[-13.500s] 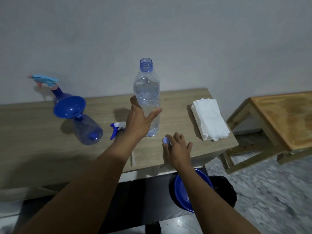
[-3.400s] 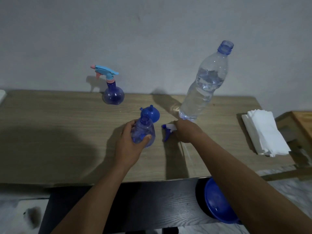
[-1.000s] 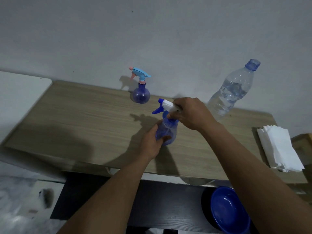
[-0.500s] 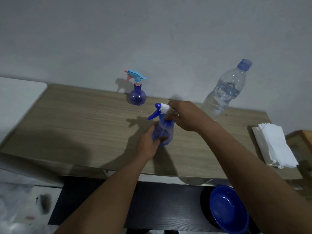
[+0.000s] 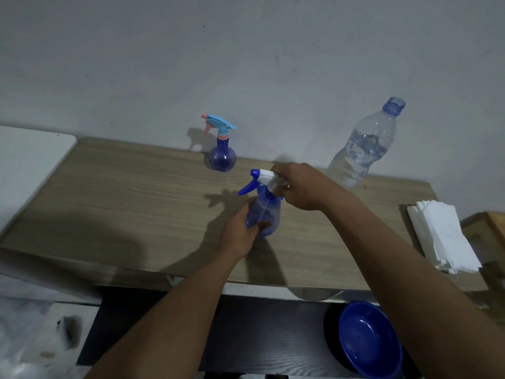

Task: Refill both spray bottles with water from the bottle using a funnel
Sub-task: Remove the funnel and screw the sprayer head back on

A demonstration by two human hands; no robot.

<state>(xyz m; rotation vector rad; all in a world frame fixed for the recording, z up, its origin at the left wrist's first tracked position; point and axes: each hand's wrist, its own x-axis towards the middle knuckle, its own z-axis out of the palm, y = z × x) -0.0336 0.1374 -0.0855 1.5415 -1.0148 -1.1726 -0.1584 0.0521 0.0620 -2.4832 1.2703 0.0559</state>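
Gripping the near spray bottle (image 5: 266, 216) round its clear blue belly, the left hand (image 5: 239, 232) holds it upright near the middle of the desk (image 5: 123, 203), with the fingers (image 5: 246, 207) curled over its left flank and the thumb pressed on the front. The right hand (image 5: 303, 187) reaches in from the right above it and closes on the white spray head (image 5: 266, 178). Its fingers are wrapped over the top and back of the head, so only the white front, the blue nozzle tip and the blue trigger stick out to the left. This head sits at the bottle's neck; how far it is screwed down cannot be told. Farther back, close to the wall (image 5: 246, 64), the far spray bottle (image 5: 222, 158) stands alone with a light-blue and pink head on it, nozzle pointing left. At the back right of the desk stands the water bottle (image 5: 360, 149), uncapped and part full, behind the right forearm and touched by neither hand. A stack of white napkins (image 5: 442, 236) lies at the desk's right end. Below the front edge, a blue bowl (image 5: 369, 341) sits on a dark shelf (image 5: 246, 332), partly hidden by the right forearm.
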